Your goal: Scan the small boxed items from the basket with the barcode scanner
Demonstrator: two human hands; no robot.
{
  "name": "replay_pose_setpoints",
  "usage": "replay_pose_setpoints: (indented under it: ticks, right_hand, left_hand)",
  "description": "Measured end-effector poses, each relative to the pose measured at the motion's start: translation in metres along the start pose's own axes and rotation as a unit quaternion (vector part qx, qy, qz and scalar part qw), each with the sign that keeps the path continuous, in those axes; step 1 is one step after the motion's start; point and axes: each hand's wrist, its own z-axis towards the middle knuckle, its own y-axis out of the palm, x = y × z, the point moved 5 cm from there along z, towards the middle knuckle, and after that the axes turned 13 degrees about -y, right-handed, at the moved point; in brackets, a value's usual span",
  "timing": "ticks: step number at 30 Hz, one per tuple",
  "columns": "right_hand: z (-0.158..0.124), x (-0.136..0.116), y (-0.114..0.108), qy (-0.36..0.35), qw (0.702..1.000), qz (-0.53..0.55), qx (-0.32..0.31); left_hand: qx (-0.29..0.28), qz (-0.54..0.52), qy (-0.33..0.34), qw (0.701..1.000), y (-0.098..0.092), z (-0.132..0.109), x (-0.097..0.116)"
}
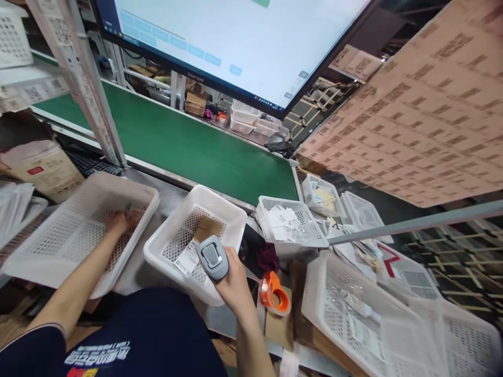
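My right hand (pixel 232 277) is wrapped round a grey handheld barcode scanner (pixel 212 256). The scanner is above a white plastic basket (pixel 231 209) in the middle. Inside that basket lie a brown cardboard piece (pixel 207 228) and a white printed label or packet (pixel 187 257), partly covered by the scanner. My left hand (pixel 120 222) reaches down into another white basket (pixel 74 230) on the left, close to its right wall. Its fingers are blurred, and whether they hold anything does not show.
Beyond the baskets runs a green conveyor belt (pixel 188 146), with a monitor (pixel 236 47) above it. To the right are an orange tape dispenser (pixel 273 294), a basket of papers (pixel 291 241) and a larger basket with clear packets (pixel 341 324). A metal post (pixel 78 73) stands left.
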Motion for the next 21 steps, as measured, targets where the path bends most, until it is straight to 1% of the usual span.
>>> replay_pose_setpoints:
  ticks: [2, 3, 5, 7, 10, 13, 15, 17, 19, 21]
  right_hand:
    - [0.005, -0.003, 0.007, -0.008, 1.0, 0.003, -0.015]
    - [0.006, -0.004, 0.01, -0.008, 1.0, 0.001, -0.027]
    - [0.009, -0.006, 0.014, -0.005, 0.999, -0.009, -0.054]
    - [0.012, -0.011, 0.016, -0.005, 0.996, -0.019, -0.084]
    - [0.025, -0.025, 0.02, -0.017, 0.992, -0.035, -0.12]
    - [0.046, -0.041, 0.024, -0.034, 0.987, -0.061, -0.141]
    - [0.059, -0.048, 0.025, -0.036, 0.983, -0.093, -0.156]
    - [0.066, -0.048, 0.023, -0.032, 0.978, -0.125, -0.166]
    - [0.063, -0.044, 0.016, -0.027, 0.976, -0.144, -0.161]
    - [0.049, -0.035, 0.007, -0.015, 0.978, -0.153, -0.143]
  left_hand:
    - [-0.009, -0.015, -0.031, 0.999, 0.005, 0.0, -0.004]
    - [-0.014, -0.034, -0.038, 0.999, 0.004, 0.0, -0.004]
    - [-0.016, -0.084, -0.048, 0.995, -0.003, -0.002, 0.001]
    - [-0.008, -0.136, -0.034, 0.99, -0.018, -0.009, 0.013]
    - [-0.008, -0.206, 0.034, 0.978, -0.042, -0.032, 0.046]
    - [-0.045, -0.264, 0.117, 0.956, -0.055, -0.067, 0.088]
    - [-0.075, -0.29, 0.164, 0.94, -0.056, -0.093, 0.115]
    - [-0.106, -0.305, 0.203, 0.925, -0.053, -0.116, 0.136]
    - [-0.136, -0.293, 0.231, 0.918, -0.046, -0.136, 0.15]
    - [-0.176, -0.256, 0.246, 0.918, -0.038, -0.153, 0.158]
